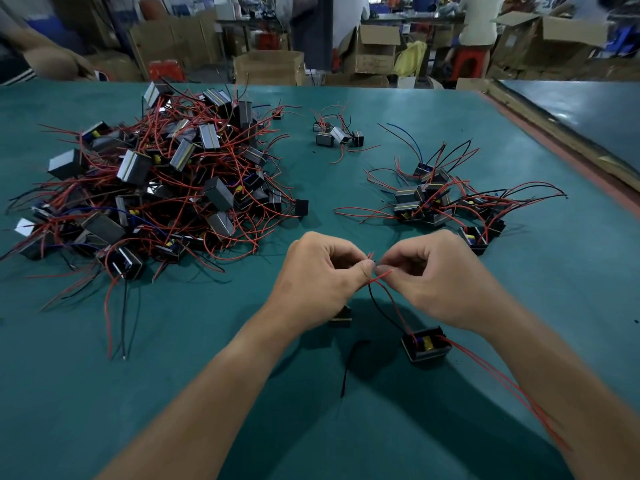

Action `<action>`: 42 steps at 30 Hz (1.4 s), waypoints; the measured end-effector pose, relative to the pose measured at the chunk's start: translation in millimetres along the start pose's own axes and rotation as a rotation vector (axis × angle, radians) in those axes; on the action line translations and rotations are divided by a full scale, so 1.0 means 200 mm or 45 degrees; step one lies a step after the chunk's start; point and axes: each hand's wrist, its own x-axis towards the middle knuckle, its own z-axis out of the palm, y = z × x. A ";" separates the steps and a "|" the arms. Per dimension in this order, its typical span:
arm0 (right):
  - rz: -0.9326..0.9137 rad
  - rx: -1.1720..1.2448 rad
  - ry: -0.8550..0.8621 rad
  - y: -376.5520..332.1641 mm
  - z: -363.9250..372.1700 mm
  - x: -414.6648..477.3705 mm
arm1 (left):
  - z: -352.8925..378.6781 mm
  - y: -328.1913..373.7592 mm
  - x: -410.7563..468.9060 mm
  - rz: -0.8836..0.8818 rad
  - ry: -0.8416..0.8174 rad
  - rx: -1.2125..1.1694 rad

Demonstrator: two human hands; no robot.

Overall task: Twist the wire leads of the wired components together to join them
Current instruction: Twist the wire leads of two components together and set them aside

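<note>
My left hand and my right hand meet above the green table, fingertips pinched on the red and black wire leads between them. The leads run down to a small black boxed component lying on the table below my right wrist. A second black component shows partly under my left hand. A loose black lead trails toward me, and long red leads run along under my right forearm.
A large tangled heap of the same components fills the table's left. A smaller cluster lies at the right, and a few more sit further back. The green table ends at a red strip on the right. Cardboard boxes and people stand beyond.
</note>
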 end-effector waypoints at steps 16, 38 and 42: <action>-0.137 -0.052 -0.001 0.00 -0.03 -0.01 | -0.02 0.01 0.01 -0.130 -0.138 -0.148; 0.156 0.591 -0.041 -0.03 -0.04 0.02 | -0.01 0.04 -0.01 -0.099 -0.185 -0.267; 0.062 0.551 -0.048 0.00 -0.03 0.03 | -0.01 0.03 0.00 -0.130 -0.157 -0.260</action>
